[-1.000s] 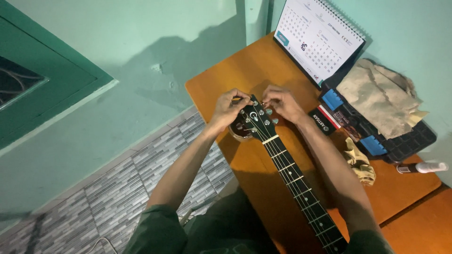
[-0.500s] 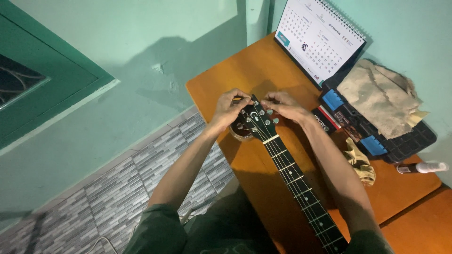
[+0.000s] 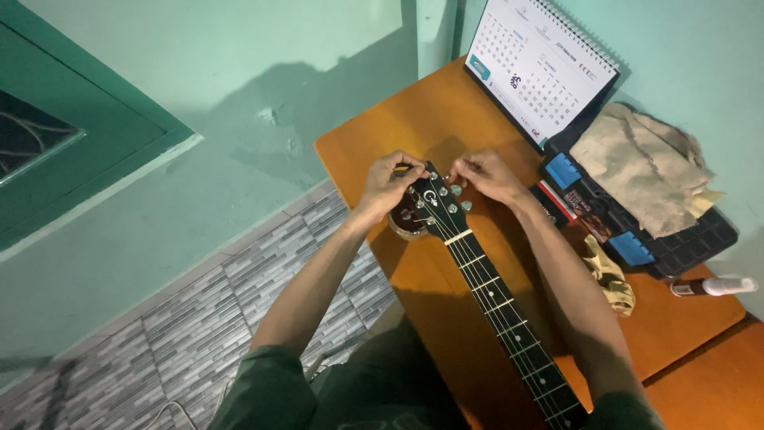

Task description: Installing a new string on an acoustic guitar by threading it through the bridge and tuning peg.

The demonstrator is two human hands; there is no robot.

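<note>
Two hands at black guitar headstock [image 3: 436,203], white desk calendar [image 3: 543,68] behind

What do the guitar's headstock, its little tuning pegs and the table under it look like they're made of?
Headstock: dark, glossy, probably lacquered wood, judging by its sheen.
Tuning pegs: pale and shiny, likely metal, though too small to tell for certain.
Table: smooth orange-brown top, wood or wood-look laminate; no clear grain shows.

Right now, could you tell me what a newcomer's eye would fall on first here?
The black guitar headstock at the middle of the orange table, with the left hand and right hand at its two sides. Its neck runs down toward the person. Behind stands a white calendar, with a beige cloth on a black case to its right.
</note>
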